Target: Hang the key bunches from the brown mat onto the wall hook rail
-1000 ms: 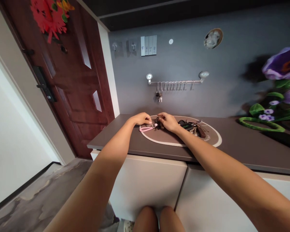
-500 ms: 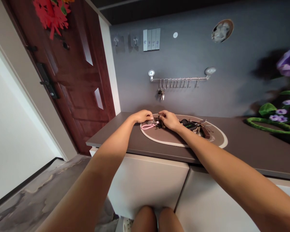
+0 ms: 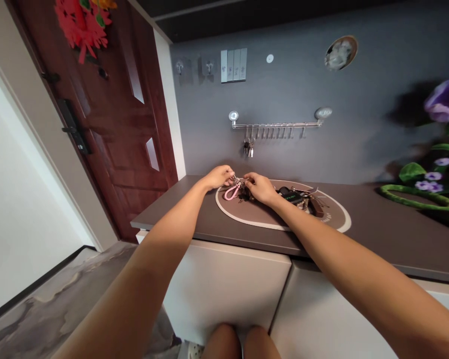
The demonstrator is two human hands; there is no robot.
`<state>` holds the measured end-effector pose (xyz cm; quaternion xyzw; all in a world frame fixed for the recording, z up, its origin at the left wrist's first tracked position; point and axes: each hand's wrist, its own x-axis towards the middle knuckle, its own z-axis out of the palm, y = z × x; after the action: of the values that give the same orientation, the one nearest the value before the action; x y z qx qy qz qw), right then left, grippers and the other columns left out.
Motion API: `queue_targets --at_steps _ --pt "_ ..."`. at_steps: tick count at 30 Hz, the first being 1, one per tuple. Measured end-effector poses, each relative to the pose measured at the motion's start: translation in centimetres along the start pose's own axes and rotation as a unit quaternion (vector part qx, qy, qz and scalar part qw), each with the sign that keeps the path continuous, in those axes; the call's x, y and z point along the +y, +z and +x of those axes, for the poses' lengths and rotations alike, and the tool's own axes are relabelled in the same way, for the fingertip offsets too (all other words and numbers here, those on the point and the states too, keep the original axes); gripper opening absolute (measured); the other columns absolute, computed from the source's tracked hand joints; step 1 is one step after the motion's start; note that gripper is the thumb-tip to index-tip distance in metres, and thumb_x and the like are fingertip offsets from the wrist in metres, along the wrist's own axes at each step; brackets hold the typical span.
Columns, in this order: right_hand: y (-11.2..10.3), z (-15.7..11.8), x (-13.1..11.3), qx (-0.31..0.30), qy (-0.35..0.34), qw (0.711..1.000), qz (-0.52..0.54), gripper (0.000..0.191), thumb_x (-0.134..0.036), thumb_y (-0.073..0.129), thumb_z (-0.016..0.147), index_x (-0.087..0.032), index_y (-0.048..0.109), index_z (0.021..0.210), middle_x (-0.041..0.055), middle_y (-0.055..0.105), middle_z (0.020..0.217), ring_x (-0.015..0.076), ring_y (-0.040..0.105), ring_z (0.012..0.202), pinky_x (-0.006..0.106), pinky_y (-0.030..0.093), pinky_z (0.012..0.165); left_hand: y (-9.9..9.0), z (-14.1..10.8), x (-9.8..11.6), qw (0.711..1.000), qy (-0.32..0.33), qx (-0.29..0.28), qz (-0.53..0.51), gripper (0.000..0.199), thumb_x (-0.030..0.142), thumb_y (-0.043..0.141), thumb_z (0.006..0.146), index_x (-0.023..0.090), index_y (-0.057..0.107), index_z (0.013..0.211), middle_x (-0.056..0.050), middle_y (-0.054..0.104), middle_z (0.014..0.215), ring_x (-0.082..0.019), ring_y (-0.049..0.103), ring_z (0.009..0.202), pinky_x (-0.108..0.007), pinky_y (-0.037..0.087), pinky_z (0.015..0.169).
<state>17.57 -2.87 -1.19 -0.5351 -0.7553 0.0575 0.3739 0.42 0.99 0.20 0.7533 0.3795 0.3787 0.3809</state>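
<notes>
Here, a pink loop (image 3: pixel 229 199) — teardrop-shaped, metal-topped — hangs over an oval mat (image 3: pixel 261 212).

A mat (image 3: pixel 254 215) lies on the countertop (image 3: pixel 381 227) — a strap (image 3: pixel 226 196) over its left end, a heap of small items (image 3: pixel 292 197) on its right. Behind, keys (image 3: pixel 251 150) hang from a wall (image 3: pixel 284 94) rail (image 3: pixel 276 125) — door (image 3: pixel 123 124) to the left, flowers (image 3: pixel 429 185) to the right.

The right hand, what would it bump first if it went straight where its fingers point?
The right hand would probably bump the metal clasp on the pink strap, pinched by the left hand. Depth is unclear, so the left hand might come first.
</notes>
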Motion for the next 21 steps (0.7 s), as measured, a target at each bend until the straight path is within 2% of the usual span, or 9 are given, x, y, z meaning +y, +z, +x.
queue_targets --at_steps 5,10,14,21 --pt "0.1 -0.1 -0.1 0.016 -0.006 0.999 0.031 0.023 -0.017 0.05 0.076 -0.021 0.059 0.096 0.0044 0.064 0.088 0.0162 0.058 0.082 0.027 0.04 0.08 -0.2 0.3 0.0 0.996 0.025 0.047 -0.072 0.017 0.028 0.045 0.082 0.012 0.045 0.078 -0.003 0.056 0.076 -0.008 0.056 0.07 -0.034 0.047 0.074" --pt "-0.1 -0.3 -0.8 0.033 -0.015 0.998 0.047 0.026 -0.015 0.048 0.075 -0.02 0.058 0.099 0.005 0.063 0.092 0.0158 0.057 0.084 0.028 0.039 0.081 -0.1 0.0 0.9 0.988 0.044 0.082 -0.124 0.015 0.028 0.041 0.085 0.013 0.042 0.082 -0.005 0.057 0.087 -0.009 0.057 0.076 -0.034 0.048 0.074" --pt "0.0 -0.3 -1.2 0.054 -0.036 0.996 0.056 0.024 -0.019 0.046 0.077 -0.02 0.055 0.1 0.0044 0.062 0.094 0.0142 0.056 0.084 0.028 0.039 0.081 0.1 -0.3 1.8 0.986 0.055 0.087 -0.131 0.017 0.03 0.039 0.085 0.014 0.04 0.085 -0.006 0.058 0.091 -0.008 0.056 0.074 -0.034 0.048 0.073" --pt "0.3 -0.3 -1.8 0.09 -0.108 0.987 0.072 0.017 -0.024 0.046 0.077 -0.019 0.053 0.092 0.0032 0.058 0.084 0.0127 0.053 0.074 0.025 0.04 0.073 0.3 -0.5 2.6 0.979 0.083 0.091 -0.165 0.02 0.033 0.046 0.082 0.013 0.042 0.085 -0.007 0.058 0.093 -0.009 0.053 0.079 -0.037 0.048 0.076"
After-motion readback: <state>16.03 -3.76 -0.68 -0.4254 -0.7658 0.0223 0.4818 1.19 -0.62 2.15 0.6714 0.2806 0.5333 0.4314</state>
